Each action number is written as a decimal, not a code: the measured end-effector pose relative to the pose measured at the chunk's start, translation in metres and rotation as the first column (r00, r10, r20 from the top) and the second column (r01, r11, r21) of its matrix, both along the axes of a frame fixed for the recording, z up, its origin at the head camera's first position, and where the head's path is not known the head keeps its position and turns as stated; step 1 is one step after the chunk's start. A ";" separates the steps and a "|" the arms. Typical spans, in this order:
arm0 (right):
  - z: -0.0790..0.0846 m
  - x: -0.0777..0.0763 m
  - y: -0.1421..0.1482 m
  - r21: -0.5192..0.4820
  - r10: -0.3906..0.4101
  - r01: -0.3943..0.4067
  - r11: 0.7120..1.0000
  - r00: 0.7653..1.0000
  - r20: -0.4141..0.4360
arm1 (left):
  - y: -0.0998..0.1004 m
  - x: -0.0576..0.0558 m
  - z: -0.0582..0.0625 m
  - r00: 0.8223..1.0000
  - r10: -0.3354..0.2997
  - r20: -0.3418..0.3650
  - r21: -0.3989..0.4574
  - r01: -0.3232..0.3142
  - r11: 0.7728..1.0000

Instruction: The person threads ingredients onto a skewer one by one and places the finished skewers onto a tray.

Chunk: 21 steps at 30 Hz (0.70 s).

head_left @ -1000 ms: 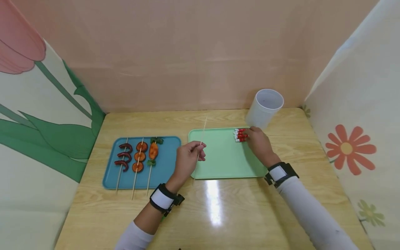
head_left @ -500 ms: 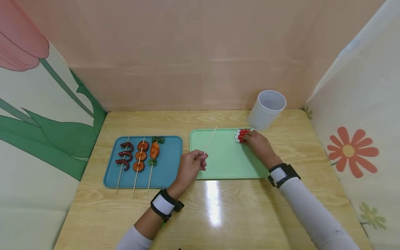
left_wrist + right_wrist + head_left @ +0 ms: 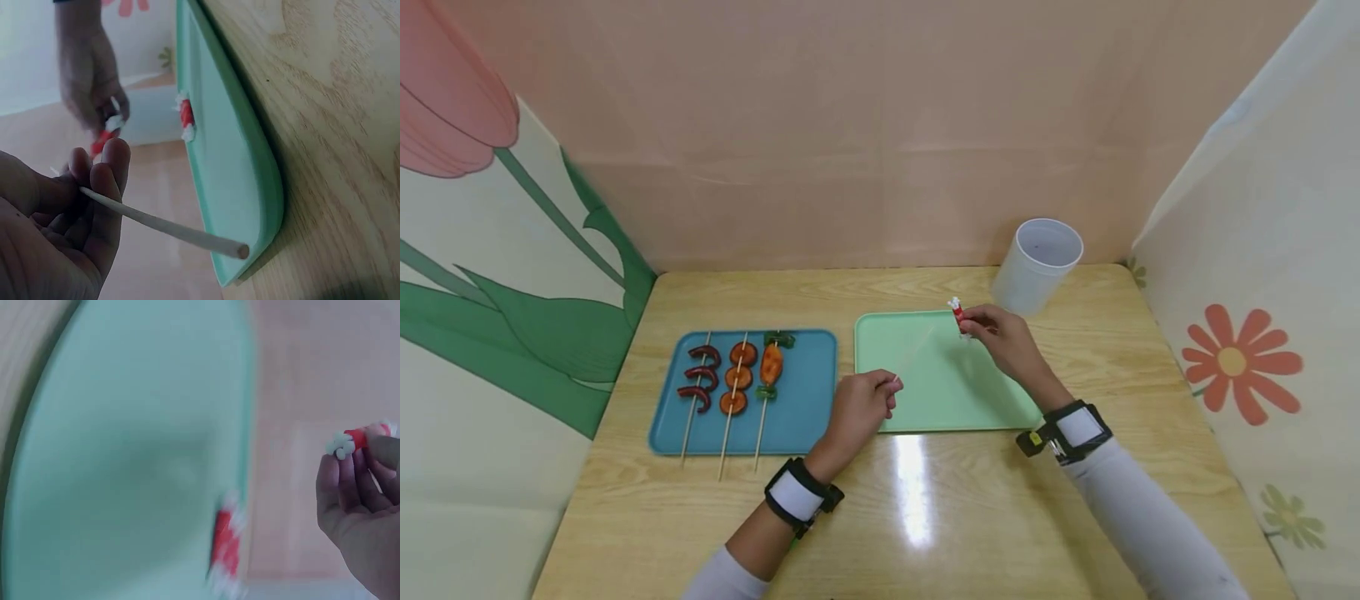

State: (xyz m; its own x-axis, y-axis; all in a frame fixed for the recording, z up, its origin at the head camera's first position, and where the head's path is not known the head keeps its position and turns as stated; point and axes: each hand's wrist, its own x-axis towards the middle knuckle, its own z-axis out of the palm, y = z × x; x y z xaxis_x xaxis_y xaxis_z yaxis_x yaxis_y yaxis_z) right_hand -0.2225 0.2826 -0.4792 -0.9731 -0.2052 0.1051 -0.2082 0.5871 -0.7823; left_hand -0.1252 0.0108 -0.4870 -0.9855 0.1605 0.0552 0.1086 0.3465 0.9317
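Observation:
My left hand (image 3: 859, 410) pinches a thin wooden skewer (image 3: 169, 226) between thumb and fingers, over the left side of the light green tray (image 3: 955, 408). The skewer's blunt end juts toward the left wrist camera; its thin far part looks faint in the head view. Above the tray's far right part, my right hand (image 3: 1006, 340) holds a small red piece (image 3: 355, 439) with lumpy white ends by its fingertips. Another such red-and-white piece (image 3: 226, 547) lies by the tray's edge in the right wrist view. My right hand mostly hides that spot in the head view.
A blue tray (image 3: 811, 400) at the left bears three loaded skewers, with sticks reaching past its front rim. Behind the green tray's right corner stands a tall white cup (image 3: 1028, 271). Printed cloth walls border the wooden table (image 3: 985, 508).
My right hand has lifted a red-and-white piece off the tray and brought it left. My left hand has lowered slightly, and the skewer has tilted over to the right.

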 end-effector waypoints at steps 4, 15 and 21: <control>0.021 0.010 -0.017 -0.165 0.007 0.011 0.986 0.994 0.108 | 0.003 0.000 0.002 0.999 -0.021 -0.031 -0.048 0.019 0.999; 0.041 0.023 -0.037 -0.207 0.072 -0.062 0.976 0.997 0.041 | 0.004 0.001 0.007 0.997 -0.019 -0.069 -0.108 0.011 0.994; 0.047 0.027 -0.042 -0.164 0.058 -0.056 0.985 0.998 0.009 | 0.004 0.001 0.006 0.997 -0.015 -0.074 -0.115 0.007 0.993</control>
